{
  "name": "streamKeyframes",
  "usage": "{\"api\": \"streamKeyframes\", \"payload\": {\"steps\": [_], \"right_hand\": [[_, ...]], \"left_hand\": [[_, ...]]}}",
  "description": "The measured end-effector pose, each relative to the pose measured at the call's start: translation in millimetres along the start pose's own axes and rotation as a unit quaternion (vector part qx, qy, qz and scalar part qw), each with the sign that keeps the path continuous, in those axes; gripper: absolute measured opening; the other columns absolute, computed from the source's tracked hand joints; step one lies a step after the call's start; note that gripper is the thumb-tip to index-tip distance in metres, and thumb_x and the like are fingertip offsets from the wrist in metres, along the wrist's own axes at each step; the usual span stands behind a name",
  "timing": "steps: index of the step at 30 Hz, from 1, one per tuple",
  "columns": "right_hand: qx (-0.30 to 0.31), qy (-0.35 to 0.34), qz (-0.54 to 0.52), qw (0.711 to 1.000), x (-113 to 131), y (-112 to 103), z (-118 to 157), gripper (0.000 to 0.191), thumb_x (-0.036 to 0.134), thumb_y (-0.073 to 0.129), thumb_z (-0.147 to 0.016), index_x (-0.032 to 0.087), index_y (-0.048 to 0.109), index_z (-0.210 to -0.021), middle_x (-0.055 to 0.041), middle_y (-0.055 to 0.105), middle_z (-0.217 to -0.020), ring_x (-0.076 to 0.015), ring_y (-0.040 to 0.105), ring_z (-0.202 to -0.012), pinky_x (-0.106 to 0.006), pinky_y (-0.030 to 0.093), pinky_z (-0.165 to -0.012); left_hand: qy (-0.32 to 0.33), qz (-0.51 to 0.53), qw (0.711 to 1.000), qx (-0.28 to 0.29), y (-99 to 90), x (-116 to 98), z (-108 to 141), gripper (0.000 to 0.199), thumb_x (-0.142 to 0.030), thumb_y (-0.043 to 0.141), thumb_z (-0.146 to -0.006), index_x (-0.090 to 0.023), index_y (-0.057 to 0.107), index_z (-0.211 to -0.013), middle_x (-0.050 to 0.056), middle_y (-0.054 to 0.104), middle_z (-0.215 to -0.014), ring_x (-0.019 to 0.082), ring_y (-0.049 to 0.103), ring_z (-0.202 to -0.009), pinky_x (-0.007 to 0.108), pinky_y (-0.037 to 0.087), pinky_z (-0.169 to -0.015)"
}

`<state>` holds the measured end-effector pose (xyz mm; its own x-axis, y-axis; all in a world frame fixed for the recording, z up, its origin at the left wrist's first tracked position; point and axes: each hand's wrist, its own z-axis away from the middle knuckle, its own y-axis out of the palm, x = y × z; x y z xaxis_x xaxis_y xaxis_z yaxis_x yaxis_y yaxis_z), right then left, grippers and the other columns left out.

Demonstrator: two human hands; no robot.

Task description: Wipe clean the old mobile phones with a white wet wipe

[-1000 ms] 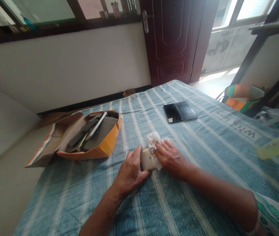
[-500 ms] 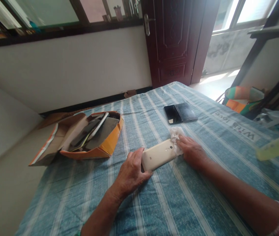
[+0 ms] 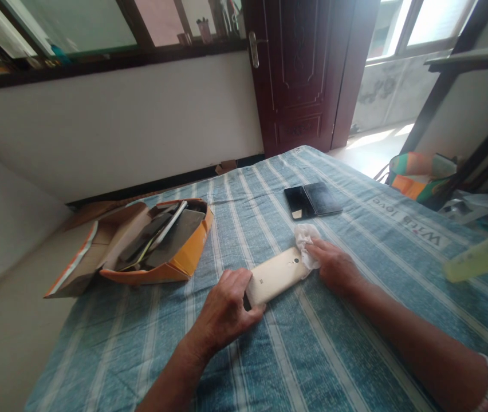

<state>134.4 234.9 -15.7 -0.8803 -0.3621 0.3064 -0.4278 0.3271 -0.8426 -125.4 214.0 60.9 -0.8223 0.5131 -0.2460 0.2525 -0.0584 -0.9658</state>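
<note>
Wiping seemed unfinished: the grip of the left hand point(image 3: 225, 303) held one end of the gold smartphone point(image 3: 275, 277), back upward on the striped cloth point(image 3: 166, 349); the right hand point(image 3: 337, 268) held a crumpled tissue point(image 3: 305, 243) against its camera end. Whether two dark devices point(image 3: 299, 203) beyond were done was unclear.

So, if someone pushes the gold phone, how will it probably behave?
The gold phone is likely stiff, as its flat body shows no bend. Its smooth-looking back may be slippery. A sideways push at the end by the tissue could swing it, since the left hand holds only the opposite end.
</note>
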Motion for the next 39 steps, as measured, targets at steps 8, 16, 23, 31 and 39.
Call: {"api": "streamKeyframes", "payload": {"steps": [8, 16, 23, 31, 39], "right_hand": [[-0.046, 0.053, -0.178, 0.981, 0.2, -10.1, -6.2, 0.032, 0.010, 0.045, -0.084, 0.019, 0.067, -0.106, -0.0076, 0.068, -0.104, -0.0193, 0.064, -0.092, -0.029, 0.051, -0.078], [-0.050, 0.109, -0.362, 0.925, 17.0, -21.7, -11.8, 0.022, 0.026, 0.048, -0.089, 0.018, 0.067, -0.082, -0.0026, 0.065, -0.079, -0.0170, 0.060, -0.076, -0.028, 0.047, -0.069], [-0.048, 0.106, -0.388, 0.914, 20.3, -16.4, -11.2, 0.021, 0.023, 0.047, -0.089, 0.017, 0.065, -0.080, -0.0025, 0.063, -0.079, -0.0170, 0.059, -0.074, -0.028, 0.046, -0.067], [-0.041, 0.100, -0.389, 0.915, 19.0, -16.0, -10.4, 0.022, 0.024, 0.048, -0.089, 0.018, 0.068, -0.085, -0.0044, 0.066, -0.086, -0.0191, 0.061, -0.080, -0.031, 0.047, -0.072], [-0.044, 0.096, -0.375, 0.921, 19.9, -16.0, -9.9, 0.023, 0.026, 0.049, -0.088, 0.018, 0.070, -0.086, -0.0046, 0.066, -0.086, -0.0197, 0.061, -0.078, -0.032, 0.048, -0.070]], "left_hand": [[-0.060, 0.104, 0.993, 0.011, -10.2, -1.0, 1.4, 0.017, -0.032, 0.063, -0.072, -0.019, 0.064, -0.083, 0.002, 0.064, -0.077, 0.019, 0.057, -0.073, 0.031, 0.047, -0.068], [-0.090, 0.194, 0.977, 0.002, -10.8, 4.1, -2.9, 0.035, -0.044, 0.044, -0.087, -0.021, 0.066, -0.072, -0.001, 0.062, -0.064, 0.015, 0.057, -0.064, 0.025, 0.046, -0.062], [-0.156, 0.226, 0.959, -0.073, -8.1, 10.0, -6.4, 0.041, -0.047, 0.041, -0.089, -0.019, 0.062, -0.068, -0.001, 0.059, -0.059, 0.015, 0.058, -0.059, 0.025, 0.046, -0.060], [-0.192, 0.215, 0.944, -0.161, 4.6, 22.8, -12.0, 0.037, -0.047, 0.047, -0.084, -0.016, 0.067, -0.087, 0.000, 0.063, -0.065, 0.015, 0.057, -0.056, 0.027, 0.047, -0.059], [-0.202, 0.153, 0.961, -0.108, 10.4, 30.0, -10.8, 0.031, -0.039, 0.044, -0.084, -0.018, 0.063, -0.072, 0.001, 0.063, -0.064, 0.016, 0.059, -0.063, 0.026, 0.044, -0.063]]}}
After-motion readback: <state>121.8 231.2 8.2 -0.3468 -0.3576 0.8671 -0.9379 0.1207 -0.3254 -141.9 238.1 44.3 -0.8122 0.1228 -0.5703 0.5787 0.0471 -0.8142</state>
